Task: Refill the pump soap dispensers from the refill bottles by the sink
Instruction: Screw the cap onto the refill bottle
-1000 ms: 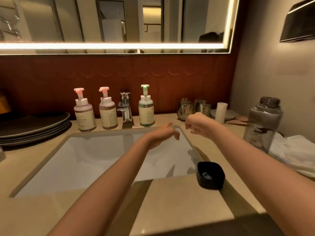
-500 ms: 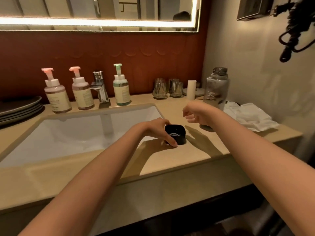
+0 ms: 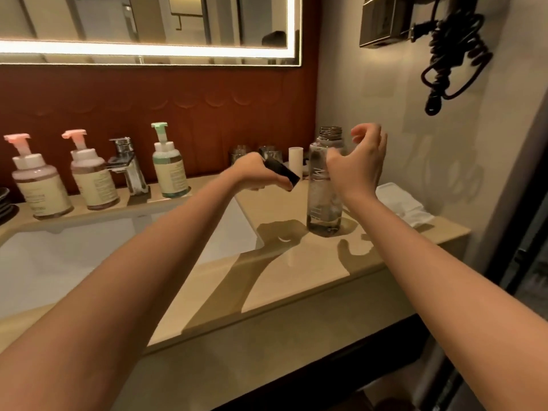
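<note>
While the left arm reaches out over the sink's (image 3: pixel 89 262) right corner, the left hand (image 3: pixel 258 173) is raised above the counter (image 3: pixel 296 280), fingers curled round a black cap (image 3: pixel 283 172) that tilts down to the right. Just right of it, the right hand (image 3: pixel 360 163) is lifted beside the bottle (image 3: pixel 324 200), palm turned toward it, thumb and fingers spread and loosely hooked, gripping nothing; whether the thumb touches the bottle cannot be told. That clear bottle stands upright on the counter between the two hands, its threaded neck bare.

Along the back ledge stand the left pink dispenser (image 3: pixel 38 188), the second pink dispenser (image 3: pixel 93 179), a chrome tap (image 3: pixel 127 164) and the green dispenser (image 3: pixel 169 170), all well apart from the hands. Behind the left hand, partly hidden by it, are glasses (image 3: pixel 240 152) and a white cup (image 3: pixel 295 160). A white towel (image 3: pixel 400 203) lies right of the bottle, and a coiled black cord (image 3: pixel 453 57) hangs on the wall above.
</note>
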Demonstrator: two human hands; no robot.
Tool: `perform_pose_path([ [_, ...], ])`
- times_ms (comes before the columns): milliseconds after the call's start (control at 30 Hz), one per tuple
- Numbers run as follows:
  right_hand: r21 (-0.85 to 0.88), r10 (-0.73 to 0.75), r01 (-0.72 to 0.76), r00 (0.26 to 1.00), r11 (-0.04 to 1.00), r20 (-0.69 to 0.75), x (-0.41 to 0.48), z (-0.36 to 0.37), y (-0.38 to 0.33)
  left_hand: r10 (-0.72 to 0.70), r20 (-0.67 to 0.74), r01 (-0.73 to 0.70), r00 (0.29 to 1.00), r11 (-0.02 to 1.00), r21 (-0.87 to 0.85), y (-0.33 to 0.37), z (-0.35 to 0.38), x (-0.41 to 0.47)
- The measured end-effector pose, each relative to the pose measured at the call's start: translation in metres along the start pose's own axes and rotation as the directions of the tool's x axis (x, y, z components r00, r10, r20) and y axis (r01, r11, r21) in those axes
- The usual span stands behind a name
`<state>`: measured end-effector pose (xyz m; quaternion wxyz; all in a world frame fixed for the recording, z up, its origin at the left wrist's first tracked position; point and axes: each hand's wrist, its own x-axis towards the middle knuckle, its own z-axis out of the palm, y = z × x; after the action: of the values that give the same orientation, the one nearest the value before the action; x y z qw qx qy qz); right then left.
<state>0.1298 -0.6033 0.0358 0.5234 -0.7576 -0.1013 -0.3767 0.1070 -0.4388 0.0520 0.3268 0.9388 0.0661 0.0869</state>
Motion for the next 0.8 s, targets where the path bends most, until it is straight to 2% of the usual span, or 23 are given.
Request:
perform_pose_path([
  [67, -0.057, 0.12, -0.112, 0.981, 0.992, 0.151, 0.005, 0.002, 0.01, 0.027, -0.011, -0.027, 1.0, 1.0, 0.006, 0.014, -0.003, 0.006],
  [133, -0.103, 0.248, -0.226, 0.901, 0.969, 0.356, 0.007, 0.005, 0.015, 0.06, -0.008, -0.06, 0.998, 0.998, 0.031, 0.026, -0.007, 0.01],
  [200, -0.128, 0.301, -0.273, 0.835, 0.954, 0.462, 0.006, 0.009, 0.018, 0.071, -0.007, -0.071, 0.997, 0.996, 0.06, 0.031, -0.011, 0.015],
  [367, -0.217, 0.297, -0.225, 0.865, 0.95, 0.405, 0.011, 0.01, 0.024, 0.061, -0.008, -0.061, 0.998, 0.997, -0.037, 0.039, -0.016, 0.022],
  [433, -0.204, 0.294, -0.228, 0.867, 0.952, 0.402, 0.012, 0.009, 0.027, 0.076, -0.027, -0.078, 0.997, 0.994, -0.082, 0.045, -0.017, 0.023],
  [600, -0.206, 0.322, -0.256, 0.842, 0.945, 0.433, 0.016, 0.01, 0.026, 0.103, -0.072, -0.114, 0.992, 0.981, -0.158, 0.063, -0.015, 0.027],
  [800, -0.218, 0.323, -0.247, 0.829, 0.944, 0.457, 0.018, 0.007, 0.024, 0.209, -0.101, -0.213, 0.973, 0.976, -0.035, 0.091, -0.01, 0.03],
])
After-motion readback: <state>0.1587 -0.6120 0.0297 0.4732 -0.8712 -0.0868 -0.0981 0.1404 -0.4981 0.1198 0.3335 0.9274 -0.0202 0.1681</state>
